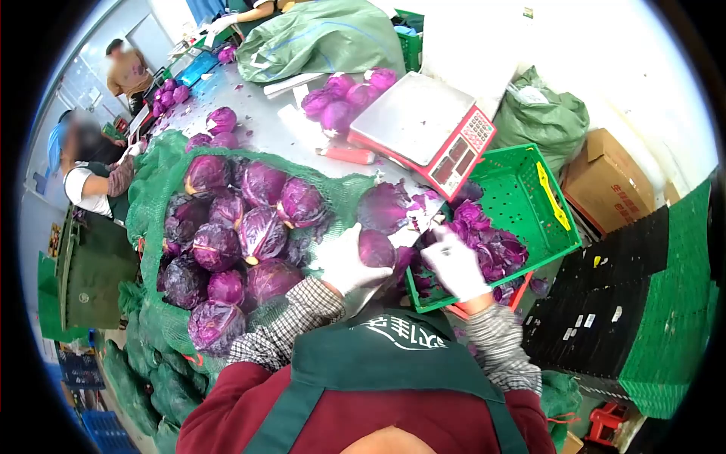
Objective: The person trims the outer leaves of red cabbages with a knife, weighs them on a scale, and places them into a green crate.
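Observation:
My left hand [349,260], in a white glove, is wrapped around a small red cabbage [376,250] in front of my apron. Close by on the right is my gloved right hand [455,265], its fingers curled in over the near-left part of a green crate [522,198]. What those fingers hold, if anything, is hidden. Loose purple cabbage leaves [499,253] lie in the crate under and beside the right hand. Left of my left hand, an opened green mesh sack [155,189] holds several whole red cabbages [262,233].
A scale [416,121] with a red keypad side stands beyond the crate. Trimmed cabbages [336,117] sit left of it, near a large green sack [325,41]. A cardboard box [609,181] and stacked black crates [590,325] are on the right. Co-workers [94,178] stand at far left.

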Available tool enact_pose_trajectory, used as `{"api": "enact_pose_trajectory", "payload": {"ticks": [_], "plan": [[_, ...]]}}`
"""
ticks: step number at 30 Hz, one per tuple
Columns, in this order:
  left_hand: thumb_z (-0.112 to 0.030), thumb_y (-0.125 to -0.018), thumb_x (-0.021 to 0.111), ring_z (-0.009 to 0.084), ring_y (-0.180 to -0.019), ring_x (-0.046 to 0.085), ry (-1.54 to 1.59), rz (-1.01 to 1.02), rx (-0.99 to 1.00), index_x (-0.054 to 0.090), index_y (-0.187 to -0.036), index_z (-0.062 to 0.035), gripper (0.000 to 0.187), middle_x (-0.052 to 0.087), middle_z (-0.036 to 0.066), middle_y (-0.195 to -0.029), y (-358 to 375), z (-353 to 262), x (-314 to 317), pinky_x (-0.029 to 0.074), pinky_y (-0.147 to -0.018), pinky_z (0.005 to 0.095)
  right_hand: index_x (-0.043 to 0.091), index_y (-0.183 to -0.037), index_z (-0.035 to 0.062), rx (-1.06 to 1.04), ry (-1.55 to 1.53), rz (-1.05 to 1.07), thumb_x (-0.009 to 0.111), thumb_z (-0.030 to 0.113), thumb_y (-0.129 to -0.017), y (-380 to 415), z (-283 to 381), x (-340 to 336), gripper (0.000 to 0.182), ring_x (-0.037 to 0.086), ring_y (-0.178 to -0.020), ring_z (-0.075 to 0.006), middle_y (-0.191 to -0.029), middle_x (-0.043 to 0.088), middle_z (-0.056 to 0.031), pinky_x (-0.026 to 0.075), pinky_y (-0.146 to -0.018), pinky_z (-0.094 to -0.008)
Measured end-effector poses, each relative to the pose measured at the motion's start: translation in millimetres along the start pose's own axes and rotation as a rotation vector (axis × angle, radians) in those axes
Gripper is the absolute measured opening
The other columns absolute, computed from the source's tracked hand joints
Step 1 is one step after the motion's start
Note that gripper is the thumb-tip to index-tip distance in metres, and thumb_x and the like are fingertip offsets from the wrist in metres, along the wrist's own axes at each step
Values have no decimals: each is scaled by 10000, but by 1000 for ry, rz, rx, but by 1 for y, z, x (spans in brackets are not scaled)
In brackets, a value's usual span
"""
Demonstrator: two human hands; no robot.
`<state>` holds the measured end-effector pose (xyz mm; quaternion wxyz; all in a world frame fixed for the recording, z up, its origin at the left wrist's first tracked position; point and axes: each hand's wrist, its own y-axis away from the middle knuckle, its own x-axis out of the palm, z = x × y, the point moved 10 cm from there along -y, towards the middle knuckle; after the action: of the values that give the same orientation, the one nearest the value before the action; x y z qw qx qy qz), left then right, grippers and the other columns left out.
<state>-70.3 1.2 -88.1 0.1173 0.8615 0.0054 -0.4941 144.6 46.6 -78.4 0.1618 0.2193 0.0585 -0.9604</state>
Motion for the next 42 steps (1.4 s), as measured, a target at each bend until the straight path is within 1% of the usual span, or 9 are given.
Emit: {"api": "enact_pose_trajectory", "payload": {"ticks": [3, 12, 15, 20, 23, 25, 28, 35, 42], "plan": [[-563, -533, 795, 362, -1092, 558, -189, -102, 186, 372, -1346, 69, 1113, 513, 263, -1242, -3, -22, -4, 441, -957, 404, 577, -1087, 20, -391, 160, -32, 660, 329, -815, 2, 51, 49, 420, 620, -877, -340, -986, 619, -170, 498, -789, -406], [-568, -529, 799, 384, -1192, 479, -240, -78, 257, 379, -1338, 59, 1106, 463, 276, -1301, 3, -27, 2, 390, -1009, 419, 564, -1144, 41, -406, 298, -46, 574, 172, -847, -1, 27, 59, 325, 594, -991, -333, -1071, 594, -182, 500, -829, -379], [-522, -552, 824, 416, -1312, 321, 1, -2, 348, 298, -1403, 17, 1137, 340, 271, -1400, 11, 1, 5, 280, -1091, 464, 618, -980, 38, -146, 329, -272, 543, 132, -840, -14, -37, 20, 184, 615, -856, -342, -901, 632, -166, 508, -734, -417], [-389, -514, 907, 319, -1279, 397, 331, 70, 225, 245, -1405, 40, 1190, 407, 227, -1335, 13, 49, 2, 324, -1074, 401, 604, -1047, 8, 209, 398, -350, 587, 207, -825, 12, -157, -30, 299, 612, -900, -341, -970, 627, -193, 503, -774, -419], [-410, -503, 906, 317, -1292, 384, 341, -2, 119, 202, -1410, 81, 1249, 384, 248, -1358, 14, 48, -1, 315, -1088, 389, 583, -1102, 20, -84, 211, -208, 636, 251, -812, 1, -72, 2, 374, 604, -942, -336, -1069, 596, -195, 484, -840, -404], [-416, -500, 904, 317, -1292, 383, 250, 0, 111, 187, -1418, 83, 1266, 380, 252, -1360, 6, 47, 2, 315, -1086, 390, 531, -1189, 19, 7, -95, 292, 691, 277, -784, -12, -17, 59, 506, 554, -1053, -349, -1182, 533, -204, 448, -918, -393], [-380, -529, 898, 295, -1251, 429, 385, 54, 58, 235, -1403, 67, 1184, 413, 225, -1333, -4, 49, 1, 348, -1063, 381, 466, -1297, 7, -234, 92, 173, 726, 290, -779, -7, 0, 100, 644, 508, -1173, -341, -1238, 529, -220, 416, -982, -388], [-296, -576, 876, 245, -1168, 493, 422, 91, 111, 328, -1350, 35, 1004, 480, 171, -1258, -8, 50, 7, 401, -1012, 364, 481, -1230, -3, 63, -91, 391, 679, 254, -770, -19, -24, 123, 563, 487, -1136, -366, -1205, 489, -233, 425, -948, -417], [-372, -552, 872, 318, -1226, 449, 348, -19, 133, 324, -1365, 2, 1050, 447, 201, -1288, 10, 43, 2, 364, -1044, 408, 537, -1220, 55, -44, 216, 76, 541, 172, -786, -18, -45, 106, 449, 595, -826, -386, -931, 610, -226, 497, -752, -444]]}}
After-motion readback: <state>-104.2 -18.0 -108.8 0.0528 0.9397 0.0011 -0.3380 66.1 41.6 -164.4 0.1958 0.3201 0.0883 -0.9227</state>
